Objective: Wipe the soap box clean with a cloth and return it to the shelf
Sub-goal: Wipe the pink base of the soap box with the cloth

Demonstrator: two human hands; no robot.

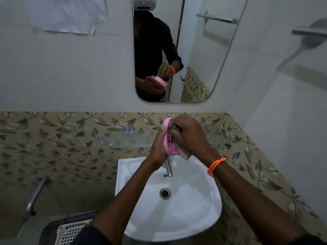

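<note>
**Pink soap box getting a wipe over the sink**

No readable writing or brand anywhere I can spot, so on to the stuff itself. Far left there's a metal pipe (36, 195) on the leafy tile wall and a white basket (70, 230) down in the corner. The glass shelf (127, 138) sits on the wall just above the sink (141, 218).

Left hand (158, 147) has its fingers curled round the soap box (169, 138), holding it on edge above the tap (169, 167). The box is pink, oval, plastic, with little slots cut in the inside face, which is turned toward the right hand. It's up in the air in front of the shelf, not on it.

Right hand (190, 137), orange band (215, 166) on the wrist, is bunched around a grey-white cloth (184, 153) and pressing it into the box.

Mirror (194, 50) above shows the same grip from the front.
</note>
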